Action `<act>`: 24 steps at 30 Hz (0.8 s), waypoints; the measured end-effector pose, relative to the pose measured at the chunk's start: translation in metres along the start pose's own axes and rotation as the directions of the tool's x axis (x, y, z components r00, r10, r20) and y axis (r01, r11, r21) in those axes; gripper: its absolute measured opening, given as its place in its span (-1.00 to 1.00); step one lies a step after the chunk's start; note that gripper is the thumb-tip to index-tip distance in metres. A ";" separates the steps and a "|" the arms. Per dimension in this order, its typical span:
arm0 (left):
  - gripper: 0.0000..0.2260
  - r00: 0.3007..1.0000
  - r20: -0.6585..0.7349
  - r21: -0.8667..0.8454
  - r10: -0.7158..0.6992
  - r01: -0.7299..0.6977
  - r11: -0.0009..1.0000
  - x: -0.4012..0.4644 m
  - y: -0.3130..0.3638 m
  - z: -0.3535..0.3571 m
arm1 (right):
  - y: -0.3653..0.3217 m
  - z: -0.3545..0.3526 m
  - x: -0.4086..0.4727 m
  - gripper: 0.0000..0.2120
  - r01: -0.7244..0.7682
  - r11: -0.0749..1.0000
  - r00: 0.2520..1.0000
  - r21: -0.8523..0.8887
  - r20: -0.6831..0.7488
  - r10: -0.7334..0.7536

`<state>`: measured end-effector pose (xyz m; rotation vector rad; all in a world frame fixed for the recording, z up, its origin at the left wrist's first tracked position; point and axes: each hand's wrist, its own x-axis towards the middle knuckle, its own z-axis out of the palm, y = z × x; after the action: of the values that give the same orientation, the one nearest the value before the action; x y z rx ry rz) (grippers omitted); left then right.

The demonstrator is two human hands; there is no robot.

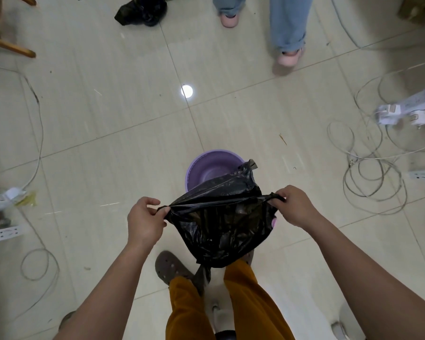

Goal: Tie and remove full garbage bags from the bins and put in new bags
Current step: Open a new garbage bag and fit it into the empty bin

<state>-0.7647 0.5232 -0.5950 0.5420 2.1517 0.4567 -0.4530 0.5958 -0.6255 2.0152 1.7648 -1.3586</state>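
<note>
Left hand [146, 223]: fingers curled, thumb and forefinger pinching the left edge of the black bag's mouth.
Right hand [292, 204]: fingers curled over, gripping the right edge of the same mouth, plastic bunched under the knuckles.
Black bag [221, 229]: stretched taut between the two sets of fingers, rim pulled into a near-straight line from one pinch to the other; body hangs slack below the fingers, tapering to a point at the knees.
Purple bin [212, 168]: on the floor just beyond the fingers, unlined, its near rim hidden behind the bag; one loose flap of bag rises over its right rim.
Wearer's legs: mustard trousers [243, 295] and a brown clog [169, 267], below the hanging bag.
Tied black bag [142, 9]: on the floor, far beyond the fingers, toward the left.
Second person: jeans and pink shoes [290, 58], far beyond the right hand.
Cables [368, 177]: loose coils on the tiles, well right of the right hand; more loops left of the left hand.
</note>
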 end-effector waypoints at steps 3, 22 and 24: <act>-0.95 1.000 0.001 0.014 0.002 -0.002 1.000 0.000 0.001 0.003 | -0.001 0.000 -0.001 -0.81 -0.150 0.937 0.988 0.314 0.068 0.135; -0.55 0.997 0.072 0.013 -0.014 0.013 1.000 -0.009 0.007 0.021 | 0.001 0.002 -0.001 -0.91 0.011 0.980 0.996 0.200 0.088 -0.029; -0.59 1.000 0.024 0.074 0.007 -0.009 0.997 -0.006 0.007 0.018 | 0.006 0.001 0.002 -0.91 -0.062 0.948 0.997 0.312 0.058 0.046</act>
<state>-0.7452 0.5281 -0.5978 0.5951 2.1514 0.3741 -0.4487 0.5944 -0.6304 2.1389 1.5404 -1.7501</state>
